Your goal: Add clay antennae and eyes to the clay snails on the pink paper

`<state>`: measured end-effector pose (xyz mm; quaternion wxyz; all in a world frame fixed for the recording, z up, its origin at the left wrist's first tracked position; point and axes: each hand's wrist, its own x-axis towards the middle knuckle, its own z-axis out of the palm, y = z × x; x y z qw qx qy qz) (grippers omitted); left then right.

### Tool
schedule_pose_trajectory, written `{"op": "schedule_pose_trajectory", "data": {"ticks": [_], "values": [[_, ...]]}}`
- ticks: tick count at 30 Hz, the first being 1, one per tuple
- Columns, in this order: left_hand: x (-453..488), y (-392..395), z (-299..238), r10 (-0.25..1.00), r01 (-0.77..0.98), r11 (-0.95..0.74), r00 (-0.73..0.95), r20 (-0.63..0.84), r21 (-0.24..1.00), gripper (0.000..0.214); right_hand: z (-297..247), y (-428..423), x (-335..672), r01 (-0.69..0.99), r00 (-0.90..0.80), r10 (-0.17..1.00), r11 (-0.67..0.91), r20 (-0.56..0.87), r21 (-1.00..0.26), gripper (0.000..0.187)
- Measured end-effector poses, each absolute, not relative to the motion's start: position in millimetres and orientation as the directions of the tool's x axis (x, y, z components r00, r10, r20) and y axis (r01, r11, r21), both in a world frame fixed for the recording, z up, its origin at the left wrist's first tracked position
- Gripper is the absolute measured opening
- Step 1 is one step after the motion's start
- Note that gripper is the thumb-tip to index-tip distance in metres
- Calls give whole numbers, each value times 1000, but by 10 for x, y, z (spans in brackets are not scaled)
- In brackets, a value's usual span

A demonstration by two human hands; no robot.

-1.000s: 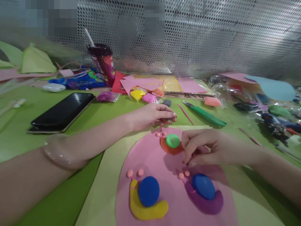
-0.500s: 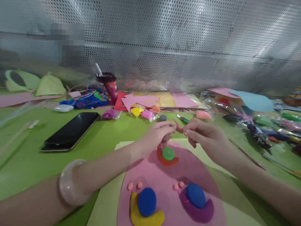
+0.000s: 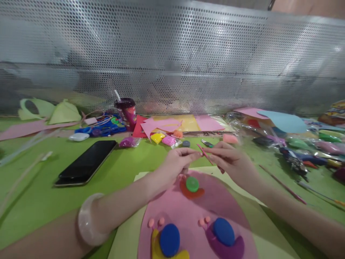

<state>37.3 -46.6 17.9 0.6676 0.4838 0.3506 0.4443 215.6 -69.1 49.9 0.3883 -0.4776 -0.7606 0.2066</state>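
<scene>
Both hands (image 3: 175, 163) (image 3: 234, 163) pinch a slender pink strip (image 3: 205, 155) beside a flat, round-edged pink sheet (image 3: 183, 212).

We look from one head-worn camera, above and behind the grip of the left hand (image 3: 174, 163) and right hand (image 3: 234, 162), facing forward and down, far enough back to take in both forearms (image 3: 125, 199) before the grip and the perforated metal screen (image 3: 205, 54) beyond it.

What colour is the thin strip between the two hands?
Bright pink; the strip shows best in the head view.
</scene>
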Motion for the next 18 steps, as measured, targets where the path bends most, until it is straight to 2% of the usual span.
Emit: {"op": "schedule_pose_trajectory", "data": {"ticks": [2,4,6,8,11,18], "values": [[355,-421,185,945,-252,114,326,-26,961,31,553,-611,2258,665,-318,882,469,347,-581,29],[341,-392,191,951,-255,92,310,-9,963,34,606,-535,2368,707,-542,829,538,136,-459,26],[336,-382,193,951,-264,94,309,-8,960,36,640,-487,2448,705,-651,759,597,-14,-382,24],[335,-384,191,951,-292,107,309,-12,951,36,650,-474,2478,675,-716,693,655,-84,-340,24],[323,-374,184,950,-353,134,312,-18,926,35,630,-503,2451,634,-762,642,713,-84,-300,26],[242,-230,153,962,-481,192,265,-68,855,28,551,-555,2407,639,-762,647,744,-24,-194,25]]}}
